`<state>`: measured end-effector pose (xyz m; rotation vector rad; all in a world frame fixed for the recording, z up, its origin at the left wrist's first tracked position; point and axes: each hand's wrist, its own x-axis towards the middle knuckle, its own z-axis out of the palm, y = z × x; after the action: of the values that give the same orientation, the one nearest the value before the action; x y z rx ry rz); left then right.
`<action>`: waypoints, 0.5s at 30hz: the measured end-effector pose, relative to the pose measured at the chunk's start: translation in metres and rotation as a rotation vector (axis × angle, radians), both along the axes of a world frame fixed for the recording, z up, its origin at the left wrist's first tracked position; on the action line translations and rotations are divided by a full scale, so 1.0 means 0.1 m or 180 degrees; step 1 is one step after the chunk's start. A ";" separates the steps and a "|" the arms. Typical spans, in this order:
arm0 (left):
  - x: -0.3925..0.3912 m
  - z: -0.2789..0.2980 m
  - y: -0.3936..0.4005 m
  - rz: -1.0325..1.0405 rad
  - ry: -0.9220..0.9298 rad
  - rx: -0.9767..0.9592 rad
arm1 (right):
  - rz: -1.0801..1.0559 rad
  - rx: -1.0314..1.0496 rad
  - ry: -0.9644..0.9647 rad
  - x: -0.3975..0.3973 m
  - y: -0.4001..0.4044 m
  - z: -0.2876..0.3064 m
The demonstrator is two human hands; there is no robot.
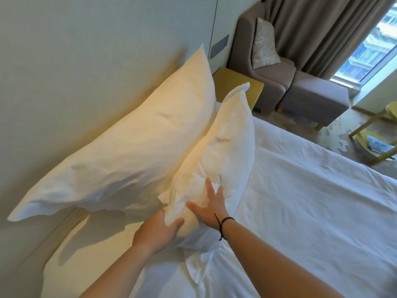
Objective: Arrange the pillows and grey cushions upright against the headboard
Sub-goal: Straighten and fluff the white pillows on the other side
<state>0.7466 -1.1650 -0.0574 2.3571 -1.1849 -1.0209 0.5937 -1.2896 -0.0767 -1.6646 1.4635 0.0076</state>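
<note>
A large white pillow (133, 143) leans upright against the pale headboard (75, 61). In front of it stands a second white pillow (223, 147), tilted back onto the first. My left hand (156, 231) grips the near lower corner of this front pillow, thumb across its face. My right hand (209, 206) lies flat on the pillow's front with fingers spread. Both pillows stand on the white bed (300, 211). A pale patterned cushion (264, 44) sits on the armchair, away from the bed.
A yellow bedside table (240, 84) stands past the pillows. Beyond it are a grey armchair (272, 67) and a grey footstool (313, 100) by brown curtains and a window. A yellow chair (373, 136) stands on the floor at the right.
</note>
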 end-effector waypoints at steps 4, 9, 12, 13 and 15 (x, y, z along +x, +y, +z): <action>0.06 0.07 0.04 -0.0233 -0.0463 -0.0290 | 0.0008 0.0083 -0.0155 -0.07 -0.04 -0.01; 0.17 0.17 0.11 -0.0426 -0.1283 -0.0375 | 0.0185 -0.0041 -0.0336 -0.13 0.05 -0.03; 0.06 0.25 0.13 -0.0457 -0.1470 -0.0239 | 0.0168 0.0129 -0.0538 -0.32 0.11 -0.06; 0.02 0.28 0.14 -0.0436 -0.1521 -0.0245 | 0.0075 0.0188 -0.0635 -0.41 0.15 -0.07; -0.10 0.37 0.13 -0.0424 -0.1675 -0.0406 | -0.0216 0.0261 -0.0801 -0.61 0.23 -0.11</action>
<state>0.7364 -1.1519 -0.0208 2.5471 -1.5485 -0.3401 0.5324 -1.2667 -0.0881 -1.4905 1.3100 -0.1712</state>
